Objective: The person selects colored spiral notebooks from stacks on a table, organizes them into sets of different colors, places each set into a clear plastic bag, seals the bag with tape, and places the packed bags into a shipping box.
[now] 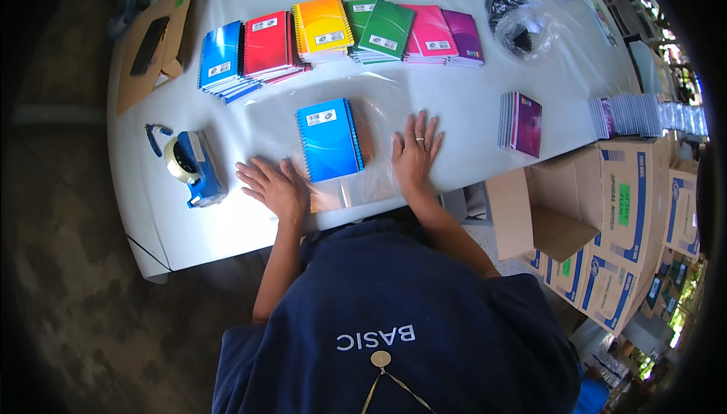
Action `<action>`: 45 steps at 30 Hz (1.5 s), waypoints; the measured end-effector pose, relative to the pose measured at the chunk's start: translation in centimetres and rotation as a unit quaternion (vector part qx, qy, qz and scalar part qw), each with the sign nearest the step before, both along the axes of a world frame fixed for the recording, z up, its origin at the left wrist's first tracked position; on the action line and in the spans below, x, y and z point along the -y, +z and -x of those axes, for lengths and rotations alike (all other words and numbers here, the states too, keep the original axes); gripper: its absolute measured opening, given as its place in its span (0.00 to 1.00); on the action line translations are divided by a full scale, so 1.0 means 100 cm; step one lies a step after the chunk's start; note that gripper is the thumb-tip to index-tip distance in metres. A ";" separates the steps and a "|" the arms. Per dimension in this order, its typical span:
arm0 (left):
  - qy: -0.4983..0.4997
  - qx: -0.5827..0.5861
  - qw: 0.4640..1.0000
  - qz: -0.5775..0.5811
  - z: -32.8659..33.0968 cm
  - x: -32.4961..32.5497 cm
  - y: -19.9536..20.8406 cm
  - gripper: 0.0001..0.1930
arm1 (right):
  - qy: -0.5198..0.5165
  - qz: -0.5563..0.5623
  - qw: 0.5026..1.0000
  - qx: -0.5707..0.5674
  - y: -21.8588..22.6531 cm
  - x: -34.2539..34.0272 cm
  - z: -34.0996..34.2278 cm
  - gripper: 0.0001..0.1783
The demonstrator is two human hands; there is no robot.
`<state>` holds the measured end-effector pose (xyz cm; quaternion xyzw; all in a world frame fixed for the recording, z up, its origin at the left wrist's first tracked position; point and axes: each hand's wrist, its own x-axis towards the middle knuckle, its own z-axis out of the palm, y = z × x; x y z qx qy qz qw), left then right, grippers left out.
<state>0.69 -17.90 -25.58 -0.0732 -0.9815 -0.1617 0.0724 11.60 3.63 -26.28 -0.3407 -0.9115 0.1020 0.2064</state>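
A blue spiral notebook point(330, 141) lies in front of me on a clear plastic sheet point(385, 107), its white label toward the top. My left hand point(276, 189) rests flat to the left of it, fingers spread, over the edge of the plastic. On the other side my right hand point(415, 155) lies flat with fingers apart, at the sheet's right edge. Neither hand holds anything. Beyond the sheet stand piles of spiral notebooks in a row: blue point(220, 54), red point(266, 44), yellow point(322, 28), green point(386, 31), pink point(430, 31) and purple point(462, 37).
A blue tape dispenser point(203, 170) and a small cutter point(157, 140) sit at the left. Further back there is a cardboard piece point(168, 35). Crumpled plastic point(522, 31) lies far right, a purple notebook stack point(522, 122) nearer. An open carton point(564, 202) stands beside the table's right edge.
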 end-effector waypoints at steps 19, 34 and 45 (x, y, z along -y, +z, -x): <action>0.017 0.046 0.957 -0.287 0.019 -0.001 0.019 0.22 | -0.057 0.572 0.804 -0.152 0.048 -0.026 0.009 0.04; 0.023 -0.020 0.976 -0.216 0.040 0.017 0.033 0.10 | 0.034 0.337 0.937 -0.084 0.051 -0.025 0.014 0.08; -0.081 -0.128 0.986 -0.072 0.051 0.023 0.033 0.05 | 0.049 0.334 0.934 -0.114 0.048 -0.013 0.019 0.08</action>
